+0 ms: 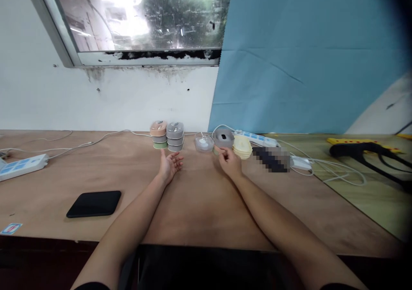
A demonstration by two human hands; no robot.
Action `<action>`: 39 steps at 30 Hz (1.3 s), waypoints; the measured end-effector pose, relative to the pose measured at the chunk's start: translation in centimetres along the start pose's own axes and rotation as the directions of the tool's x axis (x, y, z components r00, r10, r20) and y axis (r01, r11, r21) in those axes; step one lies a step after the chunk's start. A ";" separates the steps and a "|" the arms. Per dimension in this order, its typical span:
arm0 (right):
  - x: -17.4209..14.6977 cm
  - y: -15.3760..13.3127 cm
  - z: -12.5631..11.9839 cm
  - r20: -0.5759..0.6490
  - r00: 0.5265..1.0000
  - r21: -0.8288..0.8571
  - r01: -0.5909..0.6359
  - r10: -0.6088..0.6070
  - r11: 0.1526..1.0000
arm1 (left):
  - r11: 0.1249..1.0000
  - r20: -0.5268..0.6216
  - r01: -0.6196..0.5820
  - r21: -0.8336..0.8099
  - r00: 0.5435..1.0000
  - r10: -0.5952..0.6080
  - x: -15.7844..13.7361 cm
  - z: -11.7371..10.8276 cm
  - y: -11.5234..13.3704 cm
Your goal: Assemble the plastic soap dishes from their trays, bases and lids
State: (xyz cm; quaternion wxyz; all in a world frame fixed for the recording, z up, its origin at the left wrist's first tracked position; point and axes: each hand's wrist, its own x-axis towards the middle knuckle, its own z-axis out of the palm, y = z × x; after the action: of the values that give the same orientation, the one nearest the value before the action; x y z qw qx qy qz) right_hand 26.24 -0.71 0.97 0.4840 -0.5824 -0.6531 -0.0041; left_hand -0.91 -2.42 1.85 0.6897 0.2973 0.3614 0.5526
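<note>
My left hand lies palm up with its fingers spread, holding nothing. Just behind it stand two stacks of small lidded boxes: one stack has a peach box on top with grey and green below, the other is grey. My right hand is closed, fingers curled and pinched. A pale green edge shows by its fingertips; whether they grip it is unclear. Close by are a clear lid, a grey open box and a stack of pale yellow trays.
On the brown tabletop a black phone or tablet lies at the left front. Power strips with white cables run along the left and back. To the right are a blurred-out dark object, a white adapter and a black-handled item.
</note>
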 end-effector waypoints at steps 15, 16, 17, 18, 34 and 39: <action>2.0 8.2 -2.1 -0.183 0.973 -0.314 -0.193 0.140 0.929 | 0.999 0.006 -0.031 -0.009 0.999 0.031 -0.2 -0.5 0.2; 2.0 8.3 -2.1 -0.178 0.974 -0.302 -0.188 0.138 0.935 | 1.000 0.008 -0.030 -0.008 1.000 0.031 -0.2 -0.5 0.3; 2.0 8.5 -2.0 -0.174 0.976 -0.289 -0.181 0.134 0.940 | 1.000 0.008 -0.030 -0.007 1.000 0.030 -0.3 -0.5 0.3; 2.0 8.6 -2.0 -0.171 0.976 -0.276 -0.176 0.131 0.945 | 1.000 0.007 -0.030 -0.006 1.000 0.031 -0.3 -0.4 0.3; 2.2 8.9 -2.2 -0.227 0.964 -0.170 -0.181 0.140 0.969 | 0.999 0.028 -0.033 -0.001 0.999 0.033 -0.2 -0.6 0.2; 2.4 8.5 -2.4 -0.342 0.935 -0.128 -0.145 0.093 0.981 | 1.000 0.025 -0.024 -0.006 0.999 0.024 -0.1 -0.6 0.2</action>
State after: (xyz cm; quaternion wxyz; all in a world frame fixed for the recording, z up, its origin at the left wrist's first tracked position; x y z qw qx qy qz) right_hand 34.56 2.46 -0.94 0.5416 -0.6469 -0.5225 -0.1232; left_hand -1.55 -2.51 1.73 0.6885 0.3067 0.3476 0.5578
